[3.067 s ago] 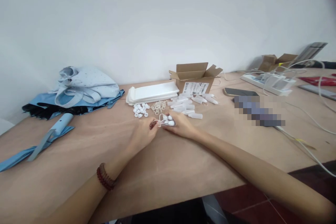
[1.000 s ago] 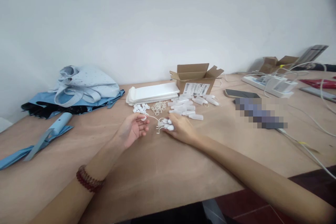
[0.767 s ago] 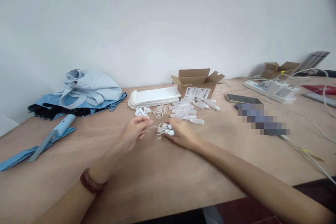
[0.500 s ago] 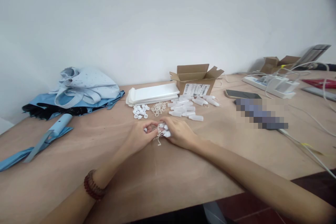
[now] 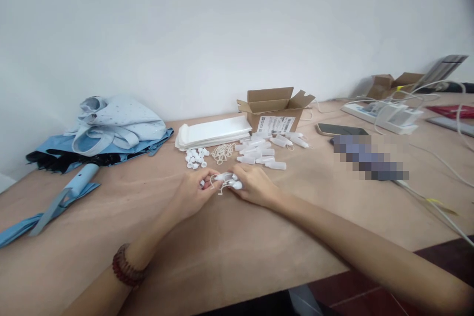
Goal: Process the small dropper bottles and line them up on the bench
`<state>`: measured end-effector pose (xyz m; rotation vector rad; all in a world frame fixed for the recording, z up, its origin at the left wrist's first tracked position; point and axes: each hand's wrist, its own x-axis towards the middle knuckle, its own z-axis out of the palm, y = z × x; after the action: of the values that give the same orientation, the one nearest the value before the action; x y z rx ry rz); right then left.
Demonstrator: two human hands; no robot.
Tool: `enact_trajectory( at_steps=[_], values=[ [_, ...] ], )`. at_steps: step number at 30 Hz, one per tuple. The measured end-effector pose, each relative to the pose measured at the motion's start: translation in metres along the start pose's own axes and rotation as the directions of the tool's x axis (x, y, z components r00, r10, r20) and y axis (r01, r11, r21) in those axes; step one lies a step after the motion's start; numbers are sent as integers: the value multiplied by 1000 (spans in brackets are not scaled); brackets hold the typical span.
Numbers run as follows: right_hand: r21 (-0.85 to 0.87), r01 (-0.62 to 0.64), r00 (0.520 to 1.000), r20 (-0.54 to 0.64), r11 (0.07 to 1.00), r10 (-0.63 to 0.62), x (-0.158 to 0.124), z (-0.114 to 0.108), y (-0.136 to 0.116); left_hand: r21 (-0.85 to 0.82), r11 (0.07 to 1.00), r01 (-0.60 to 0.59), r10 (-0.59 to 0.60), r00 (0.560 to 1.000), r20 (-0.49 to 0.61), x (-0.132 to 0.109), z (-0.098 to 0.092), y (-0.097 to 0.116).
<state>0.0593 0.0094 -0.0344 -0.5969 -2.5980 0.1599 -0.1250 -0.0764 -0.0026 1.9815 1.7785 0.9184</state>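
My left hand (image 5: pixel 196 188) is closed, with a small white cap (image 5: pixel 202 184) showing among its curled fingers. Its thumb and fingertips meet a thin white cord at the front of the bunch. My right hand (image 5: pixel 255 185) is wrapped round several small white plastic bottles (image 5: pixel 234 182), their tips and cords pointing left toward my left hand. Most of the bottles' bodies are hidden by the right fingers. Just beyond the hands lie a cluster of white caps (image 5: pixel 196 158), a heap of cream cords (image 5: pixel 222 153) and a pile of translucent bottles (image 5: pixel 259 150).
Behind the pile stands an open cardboard box (image 5: pixel 276 111), beside a stack of white paper packets (image 5: pixel 215 131). A blue umbrella (image 5: pixel 79 177) and a pale cloth bag (image 5: pixel 122 123) lie left. To the right are a phone (image 5: pixel 340 130), a power strip (image 5: pixel 385 117) and cables.
The bottle tips and cords between my hands have shifted, and one tip now points toward my left fingertips. Both hands stay close together; the view has moved slightly.
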Motion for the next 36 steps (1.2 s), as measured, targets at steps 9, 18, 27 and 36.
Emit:
enact_trajectory(
  at_steps=[9, 18, 27, 36],
  values=[
    [-78, -46, 998, 32, 996, 49, 2, 2, -5, -28, 996, 82, -83, 996, -45, -1, 14, 3],
    [-106, -67, 997, 41, 992, 72, 1, -1, -9, -127, 979, 157, -155, 988, 21, 0, 15, 6],
    [-124, -51, 998, 34, 991, 55, 1, 1, -9, -375, 839, 394, -346, 919, 190, 2, 20, 0],
    [-127, -86, 995, 38, 988, 91, 0, 0, -10, -438, 823, 362, -322, 932, 166, -1, 22, -1]
  ],
)
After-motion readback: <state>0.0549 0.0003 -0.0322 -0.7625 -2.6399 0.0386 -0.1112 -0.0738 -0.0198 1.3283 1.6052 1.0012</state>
